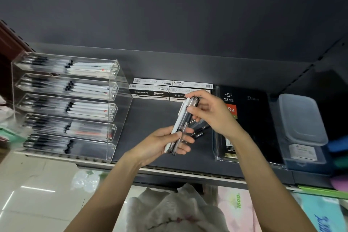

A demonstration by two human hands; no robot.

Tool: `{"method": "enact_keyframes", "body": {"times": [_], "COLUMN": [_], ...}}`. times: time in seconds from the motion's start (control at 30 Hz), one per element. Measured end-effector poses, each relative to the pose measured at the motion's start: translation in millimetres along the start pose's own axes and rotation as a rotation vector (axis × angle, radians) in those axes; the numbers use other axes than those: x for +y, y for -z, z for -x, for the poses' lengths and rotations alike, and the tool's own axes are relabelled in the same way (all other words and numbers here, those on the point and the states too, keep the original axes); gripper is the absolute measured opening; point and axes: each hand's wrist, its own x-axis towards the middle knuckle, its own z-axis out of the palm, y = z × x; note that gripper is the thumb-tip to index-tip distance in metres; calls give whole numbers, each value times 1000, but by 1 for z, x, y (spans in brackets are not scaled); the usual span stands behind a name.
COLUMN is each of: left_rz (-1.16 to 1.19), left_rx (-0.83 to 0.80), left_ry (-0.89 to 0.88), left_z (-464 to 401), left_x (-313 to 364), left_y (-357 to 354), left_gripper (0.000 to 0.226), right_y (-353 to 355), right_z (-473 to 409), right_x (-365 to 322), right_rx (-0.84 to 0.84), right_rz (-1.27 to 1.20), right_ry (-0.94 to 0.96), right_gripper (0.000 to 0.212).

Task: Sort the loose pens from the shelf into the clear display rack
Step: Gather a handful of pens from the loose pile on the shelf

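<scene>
Dark shelf (150, 117): clear display rack (66, 103) at left, pen boxes (169, 90) behind. Left hand (165, 143) and right hand (211, 113) both gripping bundle of pens (183, 120); loose pens (197, 132) beneath, black diary (250, 128) beside.

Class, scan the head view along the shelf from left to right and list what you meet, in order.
Clear display rack → white pen boxes → bundle of pens held in both hands → black diary → grey plastic container.
</scene>
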Motion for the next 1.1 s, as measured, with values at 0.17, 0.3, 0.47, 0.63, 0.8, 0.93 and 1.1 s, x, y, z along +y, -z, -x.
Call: {"method": "enact_keyframes", "body": {"times": [0.17,0.3,0.47,0.63,0.8,0.93,1.1], "left_rz": [160,195,115,41,34,256,565], "left_rx": [63,66,33,35,26,144,297], "left_ry": [-63,-59,-47,-68,-48,-88,-188], "left_z": [-2,-1,-5,-8,-6,-10,-24], "left_x": [-4,-10,-17,-21,-29,-26,-11], "left_y": [-7,-7,-13,-13,-5,-4,-9], "left_gripper": [30,30,30,28,30,26,24], "right_y": [20,32,11,12,31,25,-44], "right_z": [-4,-1,-8,-17,-20,5,42], "right_x": [-1,-2,-1,-5,-31,-52,-10], "right_rx": [85,83,-67,43,397,685,695], "right_rz": [23,50,172,79,-22,-197,-186], "right_ry": [-19,-35,-164,-233,-84,173,197], "right_gripper": [33,30,25,10,13,15,28]}}
